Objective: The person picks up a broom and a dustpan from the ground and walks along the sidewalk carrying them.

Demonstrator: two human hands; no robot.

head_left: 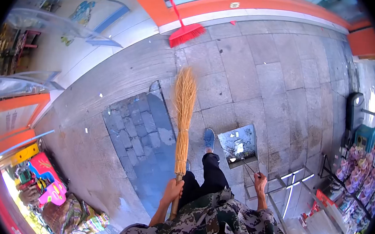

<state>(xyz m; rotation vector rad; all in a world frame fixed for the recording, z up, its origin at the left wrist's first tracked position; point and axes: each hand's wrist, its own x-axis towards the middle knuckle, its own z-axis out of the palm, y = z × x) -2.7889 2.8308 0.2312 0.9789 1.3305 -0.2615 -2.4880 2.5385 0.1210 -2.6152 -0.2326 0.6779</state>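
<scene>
Twig broom (184, 112), extended over the paving (243, 88) left of a dustpan (250, 141), was clasped by its stick (179, 177) in the left grip (172, 190); the dustpan's wire handle (250, 168) was pinched by the right grip (260, 184). Spillage of litter (238, 148) was judged possible, should the dustpan be tilted.

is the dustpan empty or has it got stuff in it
Not empty: several pale scraps lie in the dustpan, with parts of its bottom showing between them.
</scene>
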